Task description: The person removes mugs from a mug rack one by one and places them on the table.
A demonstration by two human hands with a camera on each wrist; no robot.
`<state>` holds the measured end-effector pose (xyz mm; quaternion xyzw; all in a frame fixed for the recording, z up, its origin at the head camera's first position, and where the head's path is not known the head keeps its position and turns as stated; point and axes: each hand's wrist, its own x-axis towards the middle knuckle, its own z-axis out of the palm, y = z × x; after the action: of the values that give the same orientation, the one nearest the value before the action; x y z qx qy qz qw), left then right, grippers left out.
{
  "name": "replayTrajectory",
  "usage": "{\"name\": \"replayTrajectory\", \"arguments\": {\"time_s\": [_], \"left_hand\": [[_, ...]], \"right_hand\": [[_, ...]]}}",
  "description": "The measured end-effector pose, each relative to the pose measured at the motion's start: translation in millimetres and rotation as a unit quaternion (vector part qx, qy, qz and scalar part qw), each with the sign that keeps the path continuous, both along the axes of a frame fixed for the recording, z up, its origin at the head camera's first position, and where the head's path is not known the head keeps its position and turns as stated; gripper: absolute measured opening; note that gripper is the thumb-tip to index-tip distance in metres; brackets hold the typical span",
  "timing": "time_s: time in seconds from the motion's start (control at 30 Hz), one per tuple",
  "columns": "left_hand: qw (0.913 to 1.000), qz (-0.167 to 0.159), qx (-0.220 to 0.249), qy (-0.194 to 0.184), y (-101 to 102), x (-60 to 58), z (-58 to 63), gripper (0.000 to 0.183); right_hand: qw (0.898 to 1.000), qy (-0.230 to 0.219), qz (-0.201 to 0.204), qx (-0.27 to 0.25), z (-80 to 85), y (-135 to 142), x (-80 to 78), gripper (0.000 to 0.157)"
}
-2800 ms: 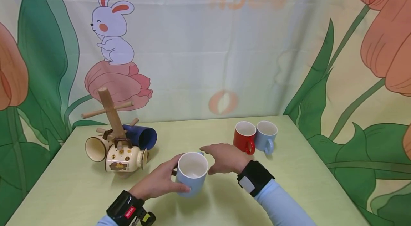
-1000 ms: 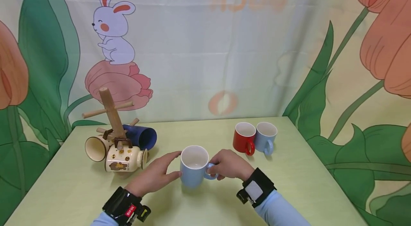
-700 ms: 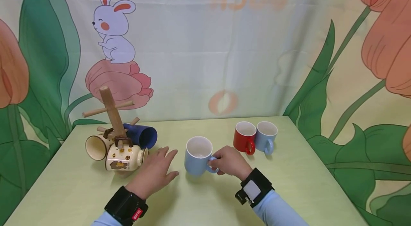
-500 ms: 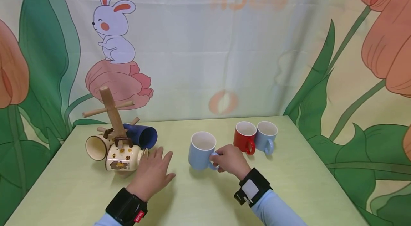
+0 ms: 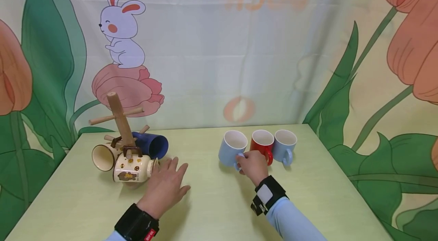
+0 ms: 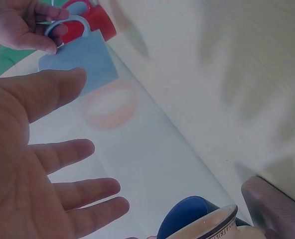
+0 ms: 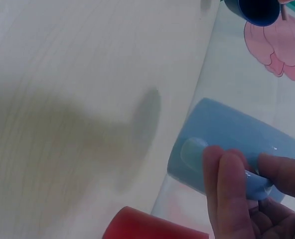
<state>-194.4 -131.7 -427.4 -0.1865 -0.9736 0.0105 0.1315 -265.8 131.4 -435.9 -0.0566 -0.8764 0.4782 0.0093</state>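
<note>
By its handle, my right hand point(image 5: 254, 165) pinches a light blue mug point(image 5: 230, 150) with a white inside. In the right wrist view the mug point(image 7: 222, 127) hangs above its shadow, fingers and thumb around the handle. Just right of it stands a red mug point(image 5: 256, 145), partly covered by my hand, with a second light blue mug point(image 5: 282, 149) beside it. My left hand point(image 5: 164, 189) holds nothing, fingers spread. Its fingertips overlap the mouth of a cream mug with a bear print point(image 5: 131, 170) in the head view.
A wooden mug tree point(image 5: 121, 123) leans at the table's left, bearing the printed cream mug, another cream mug point(image 5: 102, 157) and a navy blue mug point(image 5: 150, 145). A printed curtain point(image 5: 191, 62) hangs behind the pale green table point(image 5: 208, 210).
The left hand has let go of the light blue mug and drawn back left. The right hand has taken its handle and carried it back and right, up beside the red mug.
</note>
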Motion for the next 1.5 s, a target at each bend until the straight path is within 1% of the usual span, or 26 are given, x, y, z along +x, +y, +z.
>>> {"name": "replayTrajectory", "arguments": {"time_s": [0.17, 0.33, 0.43, 0.57, 0.67, 0.93, 1.03, 1.13, 1.23, 1.4, 1.5], "left_hand": [[0.9997, 0.005, 0.006, -0.025, 4, 2.4, -2.7, 0.062], [0.9991, 0.005, 0.011, -0.042, 7, 5.0, -5.2, 0.062], [0.9975, 0.004, 0.016, -0.069, 9, 7.4, -4.8, 0.062], [0.9924, 0.011, 0.027, -0.120, 10, 10.0, -4.2, 0.059], [0.9894, 0.016, 0.033, -0.141, 9, 11.6, -4.5, 0.057], [0.9866, 0.016, 0.040, -0.158, 10, 15.0, -3.6, 0.054], [0.9865, 0.015, 0.042, -0.158, 10, 15.8, -3.5, 0.054], [0.9869, 0.012, 0.046, -0.154, 10, 16.2, -5.9, 0.054], [0.9865, 0.010, 0.048, -0.156, 10, 16.1, -9.2, 0.054], [0.9841, 0.007, 0.052, -0.170, 11, 15.7, -11.9, 0.053], [0.9852, 0.004, 0.051, -0.164, 11, 15.9, -12.6, 0.053]], "right_hand": [[1.000, 0.014, -0.021, 0.001, -3.4, 2, -5.7, 0.027], [0.999, 0.027, -0.036, 0.021, -4.7, 2, -9.1, 0.029], [0.998, 0.025, -0.044, 0.032, -5.2, 1, -10.4, 0.029], [0.998, 0.010, -0.052, 0.034, -5.8, 0, -12.7, 0.028], [0.998, -0.002, -0.056, 0.034, -6.8, -1, -14.8, 0.026], [0.995, -0.016, -0.075, 0.058, -11.5, -6, -18.4, 0.025], [0.995, -0.026, -0.069, 0.061, -15.4, -9, -21.1, 0.025], [0.996, -0.034, -0.060, 0.053, -20.3, -11, -23.2, 0.026], [0.997, -0.028, -0.058, 0.048, -23.9, -12, -25.0, 0.026], [0.997, -0.017, -0.059, 0.047, -25.6, -11, -27.3, 0.025], [0.997, -0.017, -0.061, 0.042, -25.6, -9, -28.6, 0.025]]}}
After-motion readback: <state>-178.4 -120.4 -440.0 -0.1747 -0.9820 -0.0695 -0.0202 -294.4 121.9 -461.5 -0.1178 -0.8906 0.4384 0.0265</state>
